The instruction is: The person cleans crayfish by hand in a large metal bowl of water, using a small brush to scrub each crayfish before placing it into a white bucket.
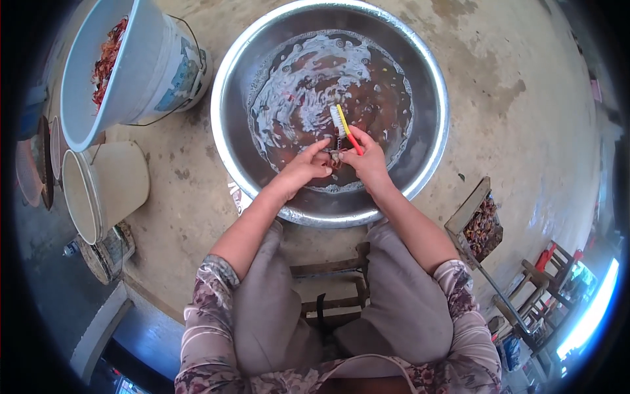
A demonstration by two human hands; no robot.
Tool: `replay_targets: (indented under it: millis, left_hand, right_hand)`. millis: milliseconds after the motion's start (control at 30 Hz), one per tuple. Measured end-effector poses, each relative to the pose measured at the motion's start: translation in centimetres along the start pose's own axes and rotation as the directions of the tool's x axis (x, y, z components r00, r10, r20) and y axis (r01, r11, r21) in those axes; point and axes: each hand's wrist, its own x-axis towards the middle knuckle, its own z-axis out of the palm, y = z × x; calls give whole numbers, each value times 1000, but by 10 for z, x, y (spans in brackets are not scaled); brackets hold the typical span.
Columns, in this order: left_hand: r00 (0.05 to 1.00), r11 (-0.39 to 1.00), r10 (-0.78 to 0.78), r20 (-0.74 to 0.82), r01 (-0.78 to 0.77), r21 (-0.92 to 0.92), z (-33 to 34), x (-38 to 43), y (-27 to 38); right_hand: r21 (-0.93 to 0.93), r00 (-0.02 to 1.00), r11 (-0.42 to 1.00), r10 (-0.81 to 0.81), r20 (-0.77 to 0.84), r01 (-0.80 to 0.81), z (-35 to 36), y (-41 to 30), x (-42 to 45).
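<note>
Over a wide metal basin (224, 162) of murky brown water, both my hands meet around a small dark reddish crayfish (335, 158), partly hidden by the fingers. My left hand (301, 170) holds it from the left, with index finger and thumb spread on either side. A scrub brush (350, 135) with a red and yellow handle and white bristles is in my right hand (368, 160), bristles pointing left. The right thumb also presses on the crayfish. Foam and bubbles cover much of the water (315, 74), and reddish shapes show dimly beneath.
At upper left, a pale blue tub (78, 98) holding red crayfish pieces (109, 64) rests tilted against a white bucket (172, 74). Below it lies a cream bucket (123, 172) on its side. A long-handled dustpan (467, 209) with dark red scraps lies right; wooden chairs (534, 280) stand beyond.
</note>
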Motion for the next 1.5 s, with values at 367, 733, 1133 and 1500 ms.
replay_targets:
  millis: [367,733,1133,1500]
  left_hand:
    - [969,954,-44,-244,-32,-299,6,16,-16]
    - [733,886,-217,-645,-130,-446,-8,36,-23]
    - [626,910,-86,-775,-269,-317,-4,67,-45]
    - [667,849,-72,-742,-349,-396,-4,54,-15]
  right_hand:
    - [-122,985,983,-121,124,136,16,3,-3]
    - [-625,967,740,-163,194,250,16,-5,-47]
    - [-719,965,647,-224,138,253,44,11,-15]
    - [-834,981,520,-148,126,186,26,17,2]
